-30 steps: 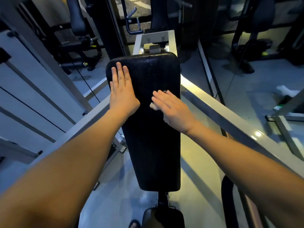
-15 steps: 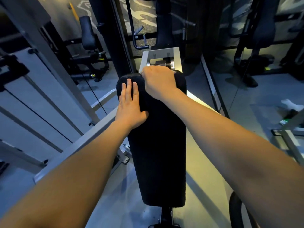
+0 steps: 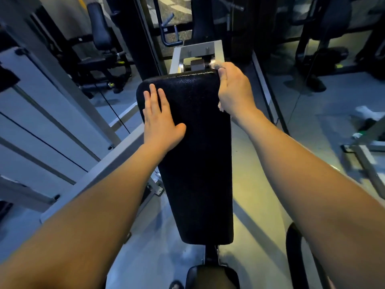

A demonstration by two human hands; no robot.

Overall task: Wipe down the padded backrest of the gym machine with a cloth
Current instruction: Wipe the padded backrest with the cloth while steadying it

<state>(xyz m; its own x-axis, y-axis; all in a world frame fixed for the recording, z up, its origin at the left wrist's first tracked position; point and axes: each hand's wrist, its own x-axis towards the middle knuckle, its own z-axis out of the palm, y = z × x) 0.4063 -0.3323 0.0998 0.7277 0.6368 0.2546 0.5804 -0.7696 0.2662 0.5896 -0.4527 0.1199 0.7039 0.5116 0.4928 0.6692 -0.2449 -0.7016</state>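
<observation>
backrest (image 3: 198,163) set lengthwise, wide end far | left hand (image 3: 161,122) laid flat on it, fingers straight | cloth (image 3: 214,64) gripped in right hand (image 3: 234,90) at far corner

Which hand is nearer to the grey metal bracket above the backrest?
Right. The right hand, holding the cloth, is at the top right corner of the backrest, beside the bracket; the left hand lies flat lower down, on its left side.

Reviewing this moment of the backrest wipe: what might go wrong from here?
1. The cloth is bunched, mostly hidden, in the right hand at the top right corner of the backrest, beside the metal bracket; it might snag there.
2. The left hand lies flat on the pad's upper left, so that patch may go unwiped.
</observation>
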